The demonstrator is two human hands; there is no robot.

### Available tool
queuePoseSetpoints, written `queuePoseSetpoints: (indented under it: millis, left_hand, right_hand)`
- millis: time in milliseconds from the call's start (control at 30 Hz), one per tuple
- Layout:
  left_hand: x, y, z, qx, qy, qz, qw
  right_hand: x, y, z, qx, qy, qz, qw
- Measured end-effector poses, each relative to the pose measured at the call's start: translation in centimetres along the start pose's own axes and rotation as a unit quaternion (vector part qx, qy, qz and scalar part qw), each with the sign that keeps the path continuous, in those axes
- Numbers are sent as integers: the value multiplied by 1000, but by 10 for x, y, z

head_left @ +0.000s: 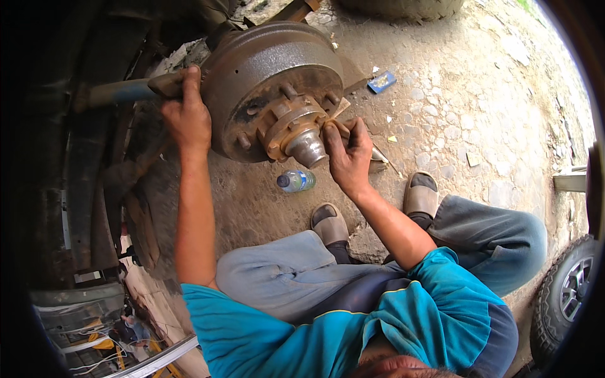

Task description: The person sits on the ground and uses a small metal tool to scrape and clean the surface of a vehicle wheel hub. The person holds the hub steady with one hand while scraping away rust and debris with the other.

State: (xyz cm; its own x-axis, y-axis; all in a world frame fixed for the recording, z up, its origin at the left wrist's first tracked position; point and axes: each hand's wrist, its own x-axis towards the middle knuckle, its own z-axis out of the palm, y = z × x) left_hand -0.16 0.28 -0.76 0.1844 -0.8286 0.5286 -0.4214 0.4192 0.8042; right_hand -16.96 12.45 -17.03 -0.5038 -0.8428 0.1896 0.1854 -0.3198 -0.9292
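- My teal shirt (403,315) sits nearest.
- My left hand (187,120) is at the drum's (271,60) left edge, likely for steadying; its grip I can't tell.
- The hub (283,126) faces me.
- My right hand (348,154) pinches a thin tan piece (340,125) beside it, seemingly for fine control.

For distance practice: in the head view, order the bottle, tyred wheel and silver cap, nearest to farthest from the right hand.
1. Silver cap: left of the right hand.
2. Bottle: on ground, lower left.
3. Tyred wheel: far lower right.
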Motion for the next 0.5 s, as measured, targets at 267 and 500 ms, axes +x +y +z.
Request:
queuePoseSetpoints:
  millis: [267, 500]
  left_hand:
    - [1, 5, -2, 20, 1, -7, 1000]
    - [-2, 4, -2, 25, -1, -21, 999]
  right_hand:
    - [2, -12, 5, 36, 16, -31, 999]
    - [4, -2, 0, 63, 8, 8, 998]
